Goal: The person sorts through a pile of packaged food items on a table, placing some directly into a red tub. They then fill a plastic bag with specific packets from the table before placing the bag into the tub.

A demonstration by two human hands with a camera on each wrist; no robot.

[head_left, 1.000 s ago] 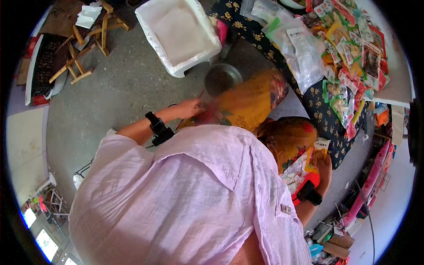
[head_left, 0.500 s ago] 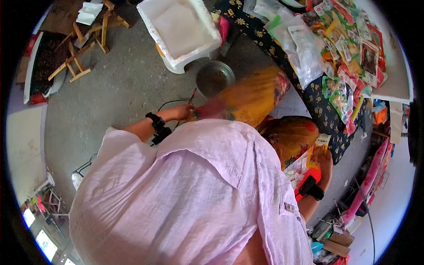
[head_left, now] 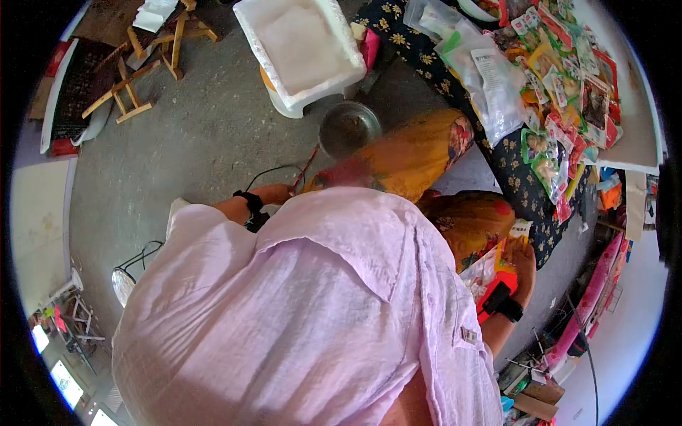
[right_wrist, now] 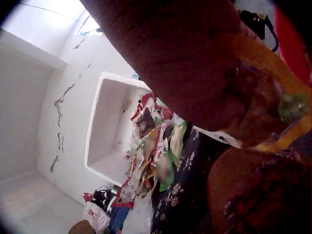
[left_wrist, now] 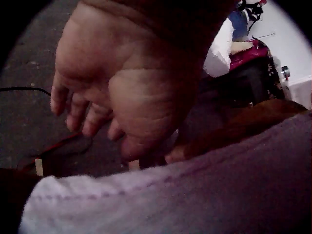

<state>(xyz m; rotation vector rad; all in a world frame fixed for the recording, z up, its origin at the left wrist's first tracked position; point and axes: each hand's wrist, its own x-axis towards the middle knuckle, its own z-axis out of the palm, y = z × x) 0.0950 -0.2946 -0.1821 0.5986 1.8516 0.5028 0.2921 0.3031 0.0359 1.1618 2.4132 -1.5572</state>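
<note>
My left hand (head_left: 273, 193) hangs low beside the trouser leg (head_left: 383, 160), next to a thin red cord-like strip (head_left: 307, 167) and a thin black cord (head_left: 273, 170). In the left wrist view, the left hand's fingers (left_wrist: 78, 114) dangle loosely bent and the thumb points down near the shirt hem (left_wrist: 122, 187). Over on the other side, my right hand (head_left: 522, 263) grips a yellow food packet (head_left: 508, 254). Its clear window shows brownish contents in the right wrist view, beside the dark, shadowed hand (right_wrist: 180, 63). A red and clear plastic bag (head_left: 497, 282) lies under the right wrist.
A metal bowl (head_left: 349, 129) stands on the floor beyond the knee. Behind it is a white foam box (head_left: 298, 94). Packets (head_left: 561, 92) pile up on the right by a dark flowered cloth (head_left: 511, 167). A folding wooden stool (head_left: 128, 92) stands at the left.
My left hand has drawn back from the knee, toward the body and leftward. The right hand keeps its grip on the packet, nearly still. The head view has shifted slightly.
</note>
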